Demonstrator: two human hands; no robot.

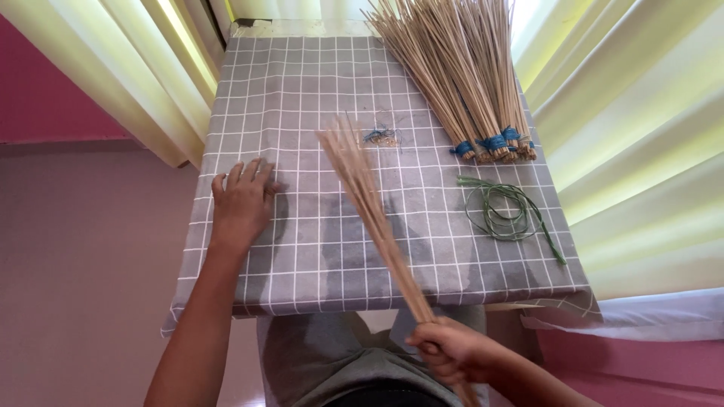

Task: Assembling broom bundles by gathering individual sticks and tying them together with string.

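My right hand grips the lower end of a loose bundle of thin tan sticks, which slants up and left over the table. My left hand lies flat, fingers spread, on the grey checked tablecloth at the left side and holds nothing. Several tied stick bundles with blue bindings lie at the far right. A coil of green cord lies on the cloth near them. A small tangle of blue string lies beyond the tips of the held sticks.
Pale yellow curtains hang on both sides of the small table, close to its edges. A pink wall shows at the left. My lap in grey fabric is under the table's near edge.
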